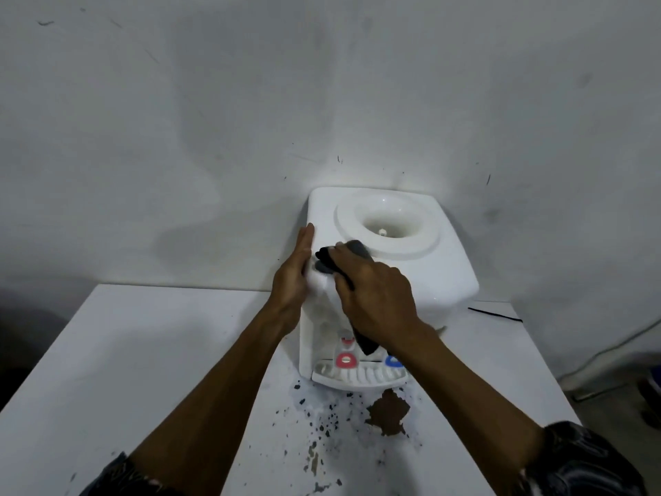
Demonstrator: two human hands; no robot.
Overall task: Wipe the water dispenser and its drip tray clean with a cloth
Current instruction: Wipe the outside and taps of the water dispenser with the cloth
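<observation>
Fingers of the right hand (375, 298) clench a dark cloth (363, 252) on the front top edge of the dispenser (422, 252), which stands on a table (143, 352); the left hand (295, 277) braces its side, flat and released. Hard rubbing could slide it, with the drip tray (357, 379) unwiped.

Bare utility room, scuffed grey wall (214, 119) at 12 o'clock, chipped white counter (125, 370), cable (495, 315) at 3 o'clock
</observation>
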